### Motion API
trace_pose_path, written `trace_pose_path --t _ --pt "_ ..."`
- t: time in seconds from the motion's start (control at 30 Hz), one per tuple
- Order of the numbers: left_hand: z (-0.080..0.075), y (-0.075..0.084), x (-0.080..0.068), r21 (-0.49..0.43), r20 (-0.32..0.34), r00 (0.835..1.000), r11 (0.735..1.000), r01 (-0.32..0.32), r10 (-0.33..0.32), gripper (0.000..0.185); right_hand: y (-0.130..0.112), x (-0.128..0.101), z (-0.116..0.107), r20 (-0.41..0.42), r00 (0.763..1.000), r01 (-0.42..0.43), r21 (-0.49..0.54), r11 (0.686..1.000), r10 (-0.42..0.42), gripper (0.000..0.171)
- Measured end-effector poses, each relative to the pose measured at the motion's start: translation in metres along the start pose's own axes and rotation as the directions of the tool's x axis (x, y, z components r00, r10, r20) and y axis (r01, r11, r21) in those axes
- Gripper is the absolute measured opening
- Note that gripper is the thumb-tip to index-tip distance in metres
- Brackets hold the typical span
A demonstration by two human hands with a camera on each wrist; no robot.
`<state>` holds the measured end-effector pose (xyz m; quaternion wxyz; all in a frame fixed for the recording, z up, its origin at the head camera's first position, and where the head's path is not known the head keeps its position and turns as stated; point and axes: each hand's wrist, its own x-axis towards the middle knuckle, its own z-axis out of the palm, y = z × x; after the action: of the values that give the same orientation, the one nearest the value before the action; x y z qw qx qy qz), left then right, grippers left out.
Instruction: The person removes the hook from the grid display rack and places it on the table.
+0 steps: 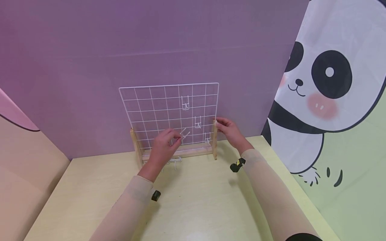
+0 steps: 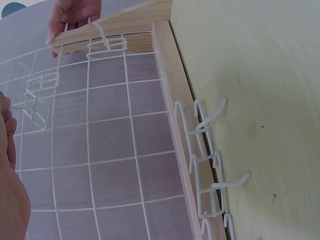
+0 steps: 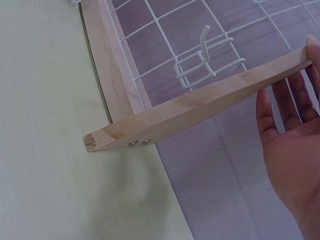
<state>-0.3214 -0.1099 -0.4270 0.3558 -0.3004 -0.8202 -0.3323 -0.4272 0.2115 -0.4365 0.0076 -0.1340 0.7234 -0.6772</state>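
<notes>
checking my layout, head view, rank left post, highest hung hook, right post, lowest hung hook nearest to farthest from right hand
1. Right post, touching right hand
2. Lowest hung hook, lower right
3. Highest hung hook, upper, right of centre
4. Left post, far left

Pale table [image 1: 196, 207]; purple backdrop [image 1: 156, 40] behind it; large panda print [image 1: 328, 87] on right; pink black-edged shape [image 1: 15, 114] far left.

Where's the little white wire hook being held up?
In the head view, the white wire hook is pinched by the left hand, in front of the lower half of the white wire grid, right of centre.
</notes>
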Motion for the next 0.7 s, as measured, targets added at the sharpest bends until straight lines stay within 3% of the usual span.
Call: trace_pose_path --t 0.57,0.7 --pt "0.015 -0.009 -0.010 -0.002 0.029 0.997 0.997 -0.074 0.074 0.013 0.000 0.000 0.000 0.004 1.000 0.008 -0.006 1.000 -0.008 0.040" --pt "0.018 -0.010 -0.013 0.008 0.045 0.997 0.998 -0.068 0.067 0.013 0.001 0.000 0.000 -0.003 1.000 0.009 -0.004 1.000 -0.009 0.040"
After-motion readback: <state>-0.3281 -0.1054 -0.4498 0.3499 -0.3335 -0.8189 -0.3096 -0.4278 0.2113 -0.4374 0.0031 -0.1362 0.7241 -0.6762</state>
